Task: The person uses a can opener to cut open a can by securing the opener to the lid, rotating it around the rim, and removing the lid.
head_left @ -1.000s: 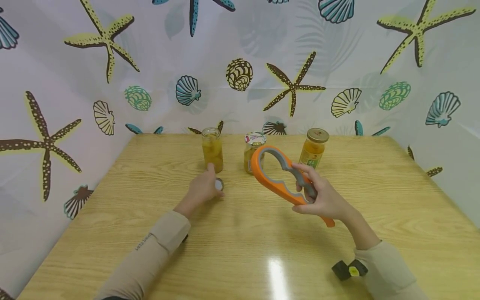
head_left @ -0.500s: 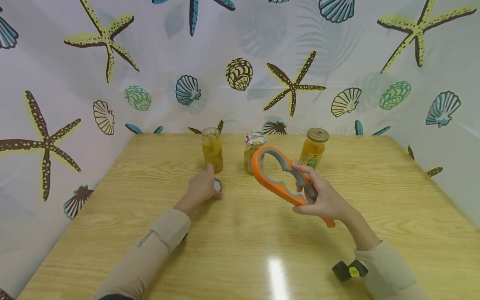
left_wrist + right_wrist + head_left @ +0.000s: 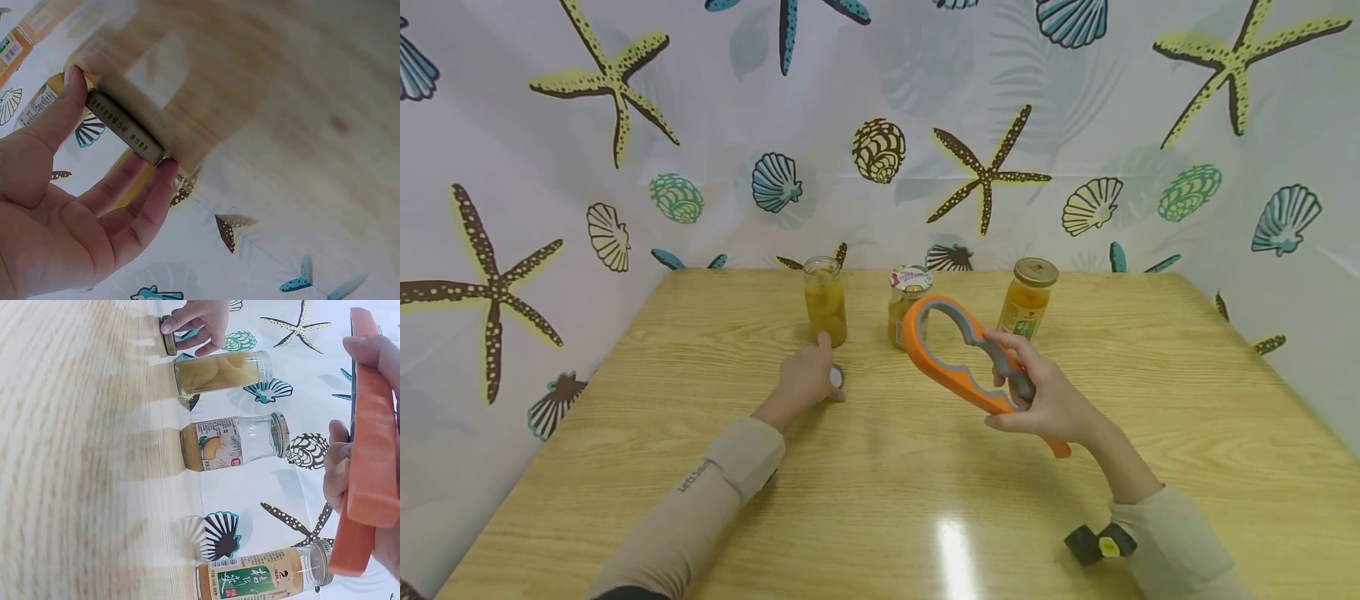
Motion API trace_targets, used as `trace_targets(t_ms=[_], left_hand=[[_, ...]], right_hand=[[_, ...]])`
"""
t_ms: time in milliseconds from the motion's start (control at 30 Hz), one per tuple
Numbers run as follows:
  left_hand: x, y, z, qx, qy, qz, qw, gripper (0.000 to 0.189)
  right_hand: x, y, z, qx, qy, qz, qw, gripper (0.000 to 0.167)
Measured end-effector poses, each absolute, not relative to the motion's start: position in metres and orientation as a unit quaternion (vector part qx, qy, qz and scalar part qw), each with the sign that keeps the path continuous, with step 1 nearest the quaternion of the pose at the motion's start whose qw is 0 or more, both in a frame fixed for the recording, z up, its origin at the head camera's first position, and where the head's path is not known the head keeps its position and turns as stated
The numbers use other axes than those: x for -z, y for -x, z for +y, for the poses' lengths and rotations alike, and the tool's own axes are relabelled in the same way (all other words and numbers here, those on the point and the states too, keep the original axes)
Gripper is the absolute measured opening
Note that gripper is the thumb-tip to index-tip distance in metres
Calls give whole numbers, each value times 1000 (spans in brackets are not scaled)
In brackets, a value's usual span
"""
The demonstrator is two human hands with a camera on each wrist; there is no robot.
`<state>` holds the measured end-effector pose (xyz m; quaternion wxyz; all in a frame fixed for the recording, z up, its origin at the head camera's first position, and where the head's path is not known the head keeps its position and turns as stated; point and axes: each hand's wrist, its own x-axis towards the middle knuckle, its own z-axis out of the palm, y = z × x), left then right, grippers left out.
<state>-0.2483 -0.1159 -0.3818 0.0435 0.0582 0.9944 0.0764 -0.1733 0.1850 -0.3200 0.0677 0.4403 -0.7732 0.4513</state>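
My left hand (image 3: pixel 806 374) pinches a metal jar lid (image 3: pixel 125 128) by its rim, thumb on one side and fingertips on the other. The lid lies at the tabletop, pale face up, just in front of a lidless glass jar (image 3: pixel 825 304) of yellow fruit pieces. In my right hand (image 3: pixel 1051 398) is an orange and grey jar opener (image 3: pixel 955 379), held above the table with its wide loop toward the upper left. A second jar (image 3: pixel 215 445), with a white patterned lid, stands behind that loop. To its right is a gold-lidded jar (image 3: pixel 1026 300) with a green label.
The jars stand in a loose row toward the back of the wooden table (image 3: pixel 865 483). A white cloth (image 3: pixel 820 108) printed with starfish and shells hangs behind it and along both sides.
My left hand and the lid have shifted very slightly toward me, away from the lidless jar. The right hand and the jar opener stay almost still.
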Motion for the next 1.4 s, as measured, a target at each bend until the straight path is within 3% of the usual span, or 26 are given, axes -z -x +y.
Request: trace_targets(t_ms=[600,900,1167,1400], left_hand=[[378,246,-117,-74,-62,995,41,73],[373,246,-106,-97,-102,990,-2,59],[367,260,-93,-193,-109,974,43,59],[365,268,-84,-259,-91,961,42,57]], right_hand=[[318,172,189,-445,-430,-782,72,80],[320,172,190,-454,-446,-767,85,80],[321,172,190,-451,-445,-769,86,79],[321,171,188,-443,-439,-777,82,79]])
